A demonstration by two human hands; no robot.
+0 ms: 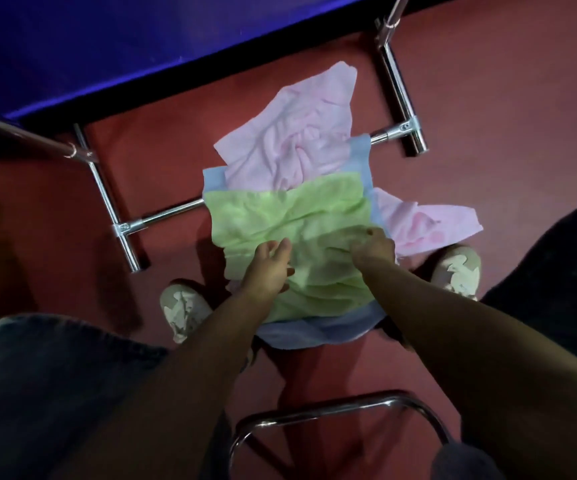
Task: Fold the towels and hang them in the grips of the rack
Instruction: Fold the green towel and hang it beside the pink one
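Four towels lie heaped over the low crossbar of the chrome rack [169,214] on the red floor [487,98]; the green towel [290,216] sits on top, over a blue towel [314,332], with one pink towel [290,133] behind and another pink towel [425,225] to the right; the left hand [269,271] rests on the green cloth with fingers loosely spread; the right hand [373,249] pinches a fold of it, fingers curled; two pale shoes [183,311] flank the pile.

We have a single head-mounted, wide-angle view looking steeply down, close over both forearms, onto the red floor [487,133] (edges curve visibly). It apparently faces a blue surface [107,39] at top; dim lighting limits certainty.
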